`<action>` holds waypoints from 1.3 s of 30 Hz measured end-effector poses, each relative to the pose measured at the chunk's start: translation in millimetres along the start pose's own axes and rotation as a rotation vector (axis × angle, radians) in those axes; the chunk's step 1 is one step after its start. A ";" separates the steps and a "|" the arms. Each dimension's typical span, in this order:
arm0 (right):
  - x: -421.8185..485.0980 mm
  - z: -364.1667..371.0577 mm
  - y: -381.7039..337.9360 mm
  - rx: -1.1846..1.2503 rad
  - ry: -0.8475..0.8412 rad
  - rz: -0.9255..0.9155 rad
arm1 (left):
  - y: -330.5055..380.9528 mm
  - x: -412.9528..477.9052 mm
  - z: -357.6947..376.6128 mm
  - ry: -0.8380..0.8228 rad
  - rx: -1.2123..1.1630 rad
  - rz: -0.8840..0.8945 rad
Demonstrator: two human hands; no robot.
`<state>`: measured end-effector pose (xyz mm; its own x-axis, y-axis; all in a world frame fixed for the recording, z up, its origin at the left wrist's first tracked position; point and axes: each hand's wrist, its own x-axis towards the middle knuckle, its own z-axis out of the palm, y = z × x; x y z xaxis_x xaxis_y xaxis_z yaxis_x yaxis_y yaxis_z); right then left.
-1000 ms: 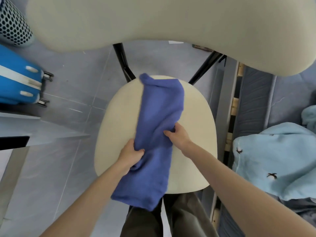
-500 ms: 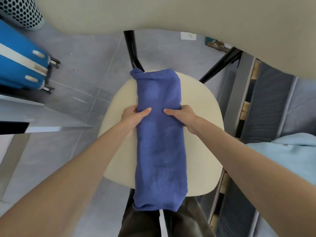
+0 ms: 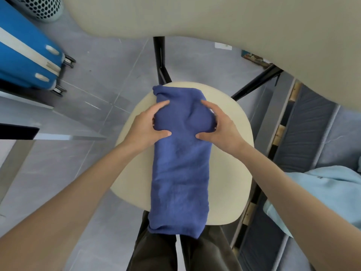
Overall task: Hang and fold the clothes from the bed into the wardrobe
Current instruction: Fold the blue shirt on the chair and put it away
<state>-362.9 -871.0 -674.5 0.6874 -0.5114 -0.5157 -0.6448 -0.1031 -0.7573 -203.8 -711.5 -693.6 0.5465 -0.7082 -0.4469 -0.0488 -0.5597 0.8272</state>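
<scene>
Grey floor tiles (image 3: pixel 101 79) surround a cream chair seat (image 3: pixel 230 173) bearing a folded blue garment (image 3: pixel 180 173) — soft, limp, light. Left hand (image 3: pixel 145 127) and right hand (image 3: pixel 220 128) pinch its far sides — best taken there.

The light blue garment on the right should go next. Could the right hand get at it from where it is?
Probably yes. The light blue garment lies close beside that arm with nothing between, but the right hand grips the dark blue cloth and must let go first.
</scene>
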 end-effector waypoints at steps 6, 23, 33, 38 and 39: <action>-3.8 -8.4 -7.6 -0.435 0.062 -0.058 | 6.4 -4.3 -6.8 0.115 0.460 0.132; -94.4 -122.7 -152.4 -0.315 0.052 -0.390 | 167.1 -65.3 -60.9 0.106 0.254 0.510; -118.8 -67.9 -46.2 -0.516 -0.244 -0.189 | 84.2 -95.3 -15.2 -0.276 0.553 0.427; -130.7 -24.5 13.0 -0.508 -0.422 0.039 | 22.9 -105.7 18.1 -0.599 0.600 0.098; -132.2 -18.5 20.1 -0.504 -0.456 0.072 | 14.9 -107.4 21.1 -0.624 0.563 0.054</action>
<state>-472.9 -821.2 -614.1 0.6378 -0.1323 -0.7588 -0.6948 -0.5240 -0.4926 -280.8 -652.9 -640.4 -0.0233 -0.7553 -0.6550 -0.5619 -0.5320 0.6334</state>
